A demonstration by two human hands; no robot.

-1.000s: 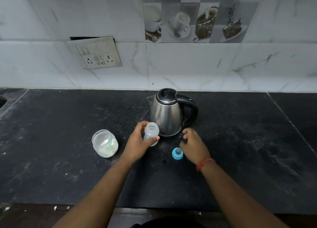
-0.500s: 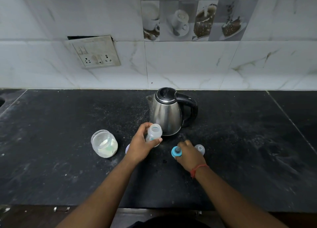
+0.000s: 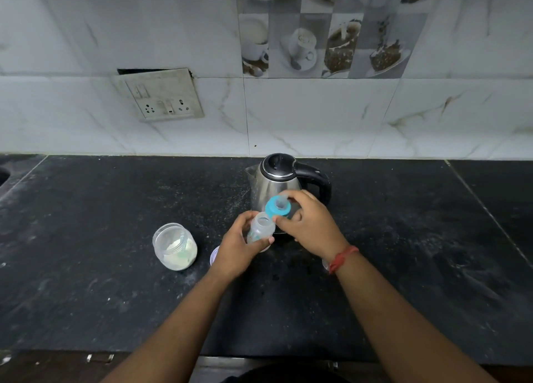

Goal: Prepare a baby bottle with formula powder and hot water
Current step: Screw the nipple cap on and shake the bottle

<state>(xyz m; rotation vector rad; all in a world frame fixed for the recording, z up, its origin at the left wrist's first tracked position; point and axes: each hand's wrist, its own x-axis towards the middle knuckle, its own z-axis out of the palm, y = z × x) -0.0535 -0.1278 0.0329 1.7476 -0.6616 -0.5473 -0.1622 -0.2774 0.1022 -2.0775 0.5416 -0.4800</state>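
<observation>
Within 1 second our right hand point(image 3: 310, 226) had lifted the teal nipple ring point(image 3: 278, 206) off the counter point(image 3: 86, 252) to the bottle point(image 3: 261, 228), gripped by our left hand point(image 3: 240, 250) before the kettle point(image 3: 275, 186); capping looked next. The bottle's contents were hard to make out.

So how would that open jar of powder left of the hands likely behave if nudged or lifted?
The jar is squat with a wide base, so it would probably slide rather than tip. It looks under half full of powder, so likely light. Its mouth is open, so a sharp knock could spill powder onto the dark counter.
</observation>
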